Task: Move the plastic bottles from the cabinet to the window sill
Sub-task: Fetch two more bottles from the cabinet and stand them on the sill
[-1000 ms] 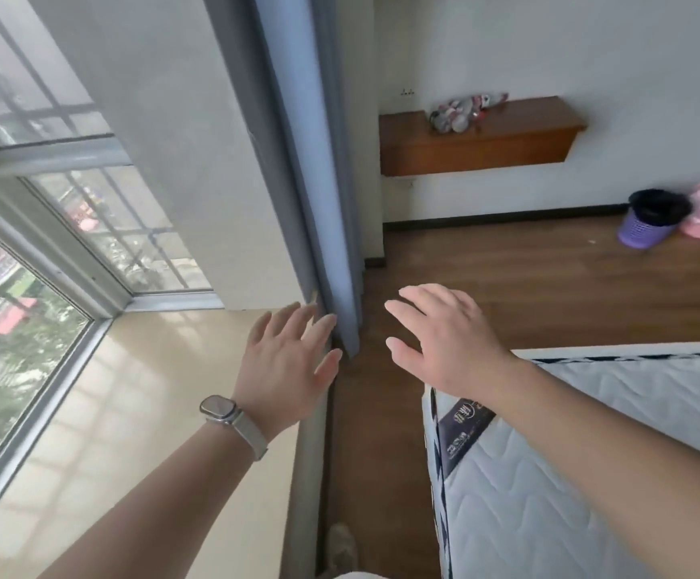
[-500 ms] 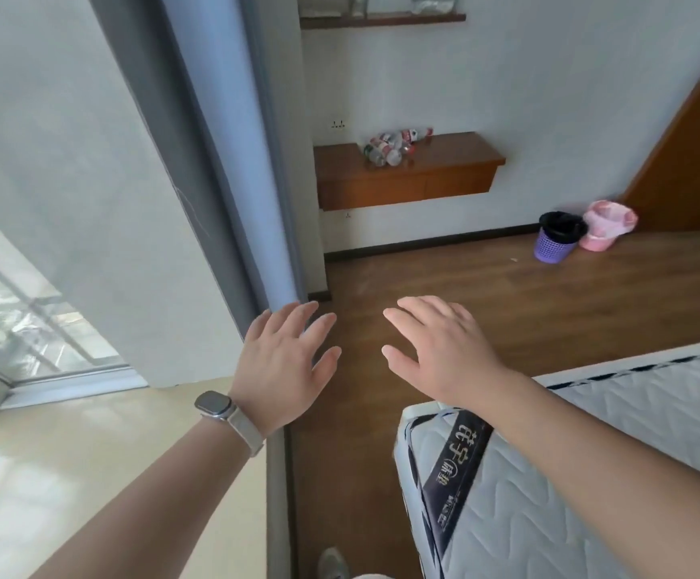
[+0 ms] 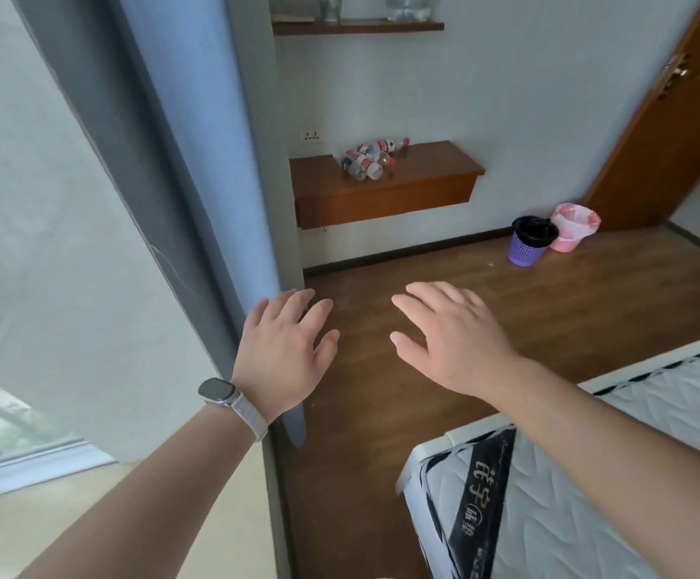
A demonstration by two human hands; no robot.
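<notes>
Head view: swung from window sill to cabinet.
Left grip and right grip wide, empty; plastic bottles heaped far ahead of them, none fetched yet.

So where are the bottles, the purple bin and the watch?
bottles point(image 3: 367, 160), head view, middle of the pile.
purple bin point(image 3: 525, 250), head view, its mesh side.
watch point(image 3: 216, 389), head view, its dark face.

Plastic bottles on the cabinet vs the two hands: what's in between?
Head view: only bare wood floor lies between left hand, right hand and the cabinet carrying the plastic bottles.
</notes>
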